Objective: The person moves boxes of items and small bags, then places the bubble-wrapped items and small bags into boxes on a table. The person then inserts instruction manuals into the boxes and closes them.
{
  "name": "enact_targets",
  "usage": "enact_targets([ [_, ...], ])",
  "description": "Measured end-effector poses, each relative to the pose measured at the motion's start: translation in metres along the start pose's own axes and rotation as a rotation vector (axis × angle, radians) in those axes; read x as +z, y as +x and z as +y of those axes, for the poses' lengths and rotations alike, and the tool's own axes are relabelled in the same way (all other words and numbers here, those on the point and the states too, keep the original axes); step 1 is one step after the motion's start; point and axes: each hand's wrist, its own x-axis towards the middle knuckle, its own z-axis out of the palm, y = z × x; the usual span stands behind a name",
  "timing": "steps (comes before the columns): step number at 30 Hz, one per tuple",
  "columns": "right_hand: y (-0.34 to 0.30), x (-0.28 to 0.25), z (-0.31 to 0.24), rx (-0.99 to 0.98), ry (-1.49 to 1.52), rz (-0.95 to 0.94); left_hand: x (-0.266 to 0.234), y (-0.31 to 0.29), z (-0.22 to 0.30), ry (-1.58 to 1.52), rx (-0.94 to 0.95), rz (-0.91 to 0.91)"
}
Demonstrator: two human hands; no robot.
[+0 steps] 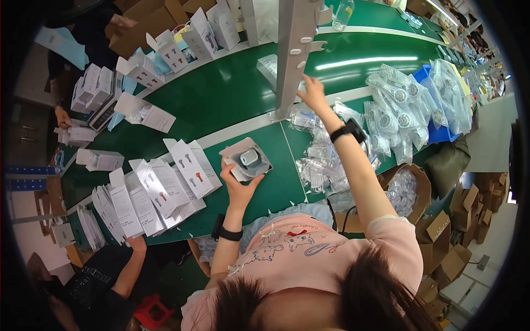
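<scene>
My left hand point(240, 185) grips an open white carton point(238, 149) from its near left side, just above the green table. Inside it sits a pale grey and white device point(250, 158) with a rounded face. My right hand point(313, 94) is stretched far forward beside the metal post point(296, 55). Its fingers are closed on the near end of a clear bubble-wrap bag point(268, 69), which passes behind the post. The post hides the middle of that bag.
Upright white printed boxes point(160, 193) crowd the table at left, beside a co-worker's hand point(135, 243). Small clear-bagged parts point(323, 160) lie at right, near bubble-wrapped items point(395, 105) and a blue bin point(441, 132). An open carton point(424, 193) of clear-wrapped pieces stands below the table's right edge.
</scene>
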Motion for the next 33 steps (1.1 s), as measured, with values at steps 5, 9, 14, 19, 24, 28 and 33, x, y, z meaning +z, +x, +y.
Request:
enact_targets([
  [5, 0.028, 0.063, 0.011, 0.070, -0.081, -0.521, 0.003, 0.003, 0.008, -0.035, -0.052, -0.043],
  [9, 0.018, 0.028, -0.031, 0.204, -0.166, -0.407, 0.000, 0.003, 0.007, -0.031, -0.120, -0.042],
  [14, -0.028, -0.059, -0.025, 0.249, -0.241, -0.442, -0.002, 0.004, 0.005, -0.044, -0.104, -0.056],
  [19, -0.052, -0.102, 0.023, 0.011, 0.107, -0.439, -0.003, 0.011, 0.005, -0.066, -0.081, -0.083],
  [24, -0.033, -0.099, 0.087, 0.151, -0.564, -0.341, -0.009, 0.026, 0.032, -0.009, -0.028, -0.082],
  [28, -0.043, -0.073, 0.106, 0.187, -0.599, -0.443, -0.018, 0.021, 0.040, 0.002, -0.081, -0.105],
  [33, -0.040, -0.095, 0.092, -0.040, -0.580, -0.348, -0.019, 0.025, 0.042, 0.121, -0.068, 0.025],
])
